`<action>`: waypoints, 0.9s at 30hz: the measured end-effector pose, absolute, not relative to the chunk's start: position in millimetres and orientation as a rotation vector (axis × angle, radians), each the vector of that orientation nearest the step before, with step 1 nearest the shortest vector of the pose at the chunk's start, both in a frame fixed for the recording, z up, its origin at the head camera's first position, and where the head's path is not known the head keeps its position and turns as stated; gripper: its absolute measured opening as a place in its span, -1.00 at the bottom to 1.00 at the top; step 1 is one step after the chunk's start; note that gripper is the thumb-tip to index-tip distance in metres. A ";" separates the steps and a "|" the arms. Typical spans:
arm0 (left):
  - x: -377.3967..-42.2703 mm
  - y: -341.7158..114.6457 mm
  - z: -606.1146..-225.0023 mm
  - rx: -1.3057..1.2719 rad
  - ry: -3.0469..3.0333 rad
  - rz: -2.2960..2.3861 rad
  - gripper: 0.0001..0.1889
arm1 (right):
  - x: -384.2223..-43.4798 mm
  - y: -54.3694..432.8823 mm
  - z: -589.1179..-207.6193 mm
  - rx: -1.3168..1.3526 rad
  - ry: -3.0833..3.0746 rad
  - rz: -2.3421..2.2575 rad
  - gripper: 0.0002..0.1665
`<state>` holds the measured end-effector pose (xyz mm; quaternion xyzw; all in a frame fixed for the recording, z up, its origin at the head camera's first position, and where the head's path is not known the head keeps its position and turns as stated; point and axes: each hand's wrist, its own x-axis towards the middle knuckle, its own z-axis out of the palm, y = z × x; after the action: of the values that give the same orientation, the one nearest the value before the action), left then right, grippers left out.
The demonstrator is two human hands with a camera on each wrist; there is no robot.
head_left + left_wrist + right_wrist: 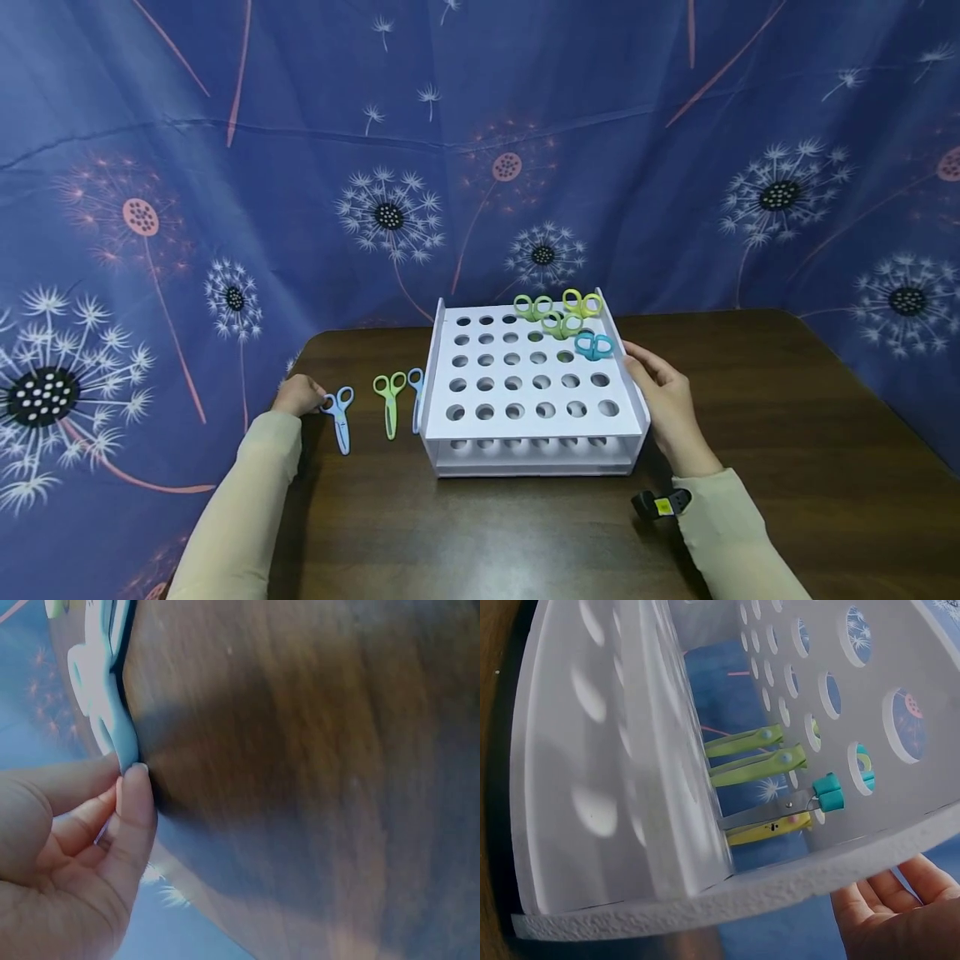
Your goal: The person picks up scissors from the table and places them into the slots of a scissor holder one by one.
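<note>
At the left side of the table my left hand pinches a handle loop of light blue scissors between thumb and fingers. The left wrist view shows the same scissors held by the edge of a loop, blades pointing away. My right hand rests against the outer right side of a white rack with rows of round holes. Its fingers lie along the panel's outside. Upright in holes at the rack's back right are green scissors, another green pair, yellow scissors and teal scissors.
Between the left hand and the rack lie green scissors and another blue pair, partly hidden by the rack's left wall. A black strap device is at my right wrist. A blue dandelion-print cloth hangs behind the brown table.
</note>
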<state>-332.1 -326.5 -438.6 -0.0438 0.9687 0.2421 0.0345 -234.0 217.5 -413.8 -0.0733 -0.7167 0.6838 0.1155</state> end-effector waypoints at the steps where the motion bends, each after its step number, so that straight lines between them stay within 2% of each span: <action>1: -332.4 -327.3 -439.2 -0.115 2.966 0.762 -0.87 | -233.4 217.8 -414.0 -0.221 -2.097 2.009 -0.35; 8: -333.6 -331.7 -437.1 -0.120 2.900 0.823 -0.88 | -233.5 218.0 -414.9 -0.230 -2.104 2.023 -0.34; 15: -336.0 -329.3 -414.2 -0.078 2.857 0.901 -0.91 | -234.0 220.6 -411.6 -0.222 -2.074 2.077 -0.35; 27: -341.5 -321.0 -376.8 0.102 2.825 0.869 -0.81 | -233.6 221.7 -411.5 -0.215 -2.107 2.054 -0.32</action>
<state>-341.5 -321.0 -376.8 0.0343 0.9512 0.2925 0.0918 -233.6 221.7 -411.5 -0.0727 -0.7110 0.6928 0.0955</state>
